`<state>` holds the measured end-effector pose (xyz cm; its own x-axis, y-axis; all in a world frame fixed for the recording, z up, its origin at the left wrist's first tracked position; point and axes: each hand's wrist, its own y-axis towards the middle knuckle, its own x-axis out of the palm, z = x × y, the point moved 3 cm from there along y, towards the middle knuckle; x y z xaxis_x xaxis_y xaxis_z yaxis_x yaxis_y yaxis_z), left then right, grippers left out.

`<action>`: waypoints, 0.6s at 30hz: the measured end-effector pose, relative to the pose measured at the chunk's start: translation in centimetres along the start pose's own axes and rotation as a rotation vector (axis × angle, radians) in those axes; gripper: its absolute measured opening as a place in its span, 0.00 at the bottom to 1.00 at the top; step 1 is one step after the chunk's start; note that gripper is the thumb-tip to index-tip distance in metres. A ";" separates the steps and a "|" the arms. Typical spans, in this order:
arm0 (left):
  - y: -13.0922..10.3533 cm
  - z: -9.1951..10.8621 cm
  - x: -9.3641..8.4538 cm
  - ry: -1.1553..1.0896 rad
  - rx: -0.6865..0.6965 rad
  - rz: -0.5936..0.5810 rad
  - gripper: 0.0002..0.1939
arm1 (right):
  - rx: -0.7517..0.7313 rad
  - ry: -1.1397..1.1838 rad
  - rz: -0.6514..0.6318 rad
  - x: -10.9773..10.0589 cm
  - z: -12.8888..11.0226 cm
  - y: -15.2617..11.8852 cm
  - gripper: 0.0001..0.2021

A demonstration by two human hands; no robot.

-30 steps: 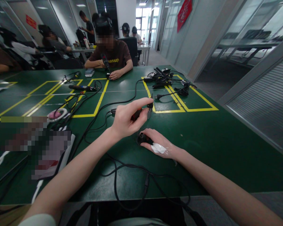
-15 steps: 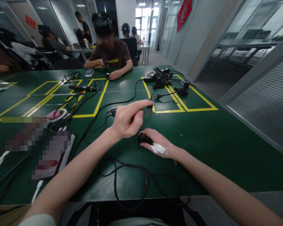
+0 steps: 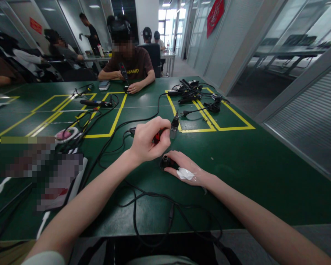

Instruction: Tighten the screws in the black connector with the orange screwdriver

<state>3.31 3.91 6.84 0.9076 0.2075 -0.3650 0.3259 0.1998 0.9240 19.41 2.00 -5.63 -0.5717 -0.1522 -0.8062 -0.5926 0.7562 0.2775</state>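
My left hand is closed around a black-and-red tool, mostly hidden by the fingers. A black cable end shows behind that hand. Just right of its fingertips stands a pointed black-and-silver piece, tip upward; whether it joins the held tool I cannot tell. Below and slightly to the right, my right hand grips a round black part with a silver collar, keeping it low over the green table. White tape covers the back of the right hand.
Black cables loop across the table's front. A phone and a tape roll lie at left. Heaped cords occupy a yellow-taped area at back right. Opposite, a person works with a black tool.
My left index finger has curled back from the pointed piece, and red on the held tool now shows. The right hand keeps its place. A standing person in the background has shifted left.
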 end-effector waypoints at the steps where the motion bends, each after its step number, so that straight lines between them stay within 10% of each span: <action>1: 0.0 0.0 0.0 -0.004 -0.001 0.003 0.06 | 0.000 -0.002 0.000 0.0 0.0 0.0 0.14; 18: -0.2 -0.3 0.2 -0.049 -0.007 -0.018 0.09 | 0.004 0.005 0.005 0.0 0.1 0.0 0.13</action>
<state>3.35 4.16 6.56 0.9136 0.1572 -0.3751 0.3402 0.2101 0.9166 19.46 2.06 -5.68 -0.5776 -0.1514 -0.8022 -0.5877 0.7592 0.2798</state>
